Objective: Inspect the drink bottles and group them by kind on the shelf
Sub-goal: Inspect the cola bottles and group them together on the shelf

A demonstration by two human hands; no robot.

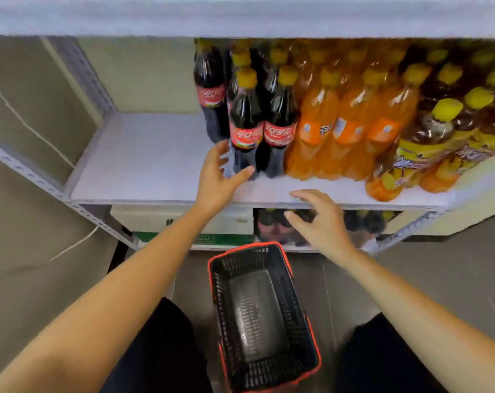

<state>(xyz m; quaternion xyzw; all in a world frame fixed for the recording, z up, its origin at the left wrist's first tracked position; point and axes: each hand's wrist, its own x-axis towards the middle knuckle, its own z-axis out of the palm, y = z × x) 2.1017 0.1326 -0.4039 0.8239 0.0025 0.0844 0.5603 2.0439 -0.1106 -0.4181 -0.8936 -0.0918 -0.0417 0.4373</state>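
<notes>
While both hands hover open at its front edge, the shelf (144, 165) takes up most of the view: flat white boards, smooth and matte, carried on grey metal uprights punched with rows of slots. Its left half is bare board, and the drink bottles stand packed on the right half in three kinds.

Furthest right are the tea bottles (427, 143), squat clear plastic with dark brown liquid, glossy yellow wrap labels and yellow-green caps. Next to them, in the middle, stand the orange soda bottles (351, 123), waisted and translucent with orange labels and yellow caps. Left of those are the cola bottles (278, 123), slim and contoured, near-black with shiny red labels and yellow caps.

Below on the floor sits a rectangular basket (212, 268) of black plastic lattice with a red rim. On the lower tier lie a white and green carton (155, 219) and, beside it, dark bottles (274, 225) that are too blurred to make out.

The left hand (216, 180) is released, fingers spread, cupped around the base of the front-left cola bottle (244, 123); whether the thumb touches it cannot be told. The right hand (322, 219) is likewise loose, palm down with fingers fanned, grasping nothing, just in front of the shelf's edge.
</notes>
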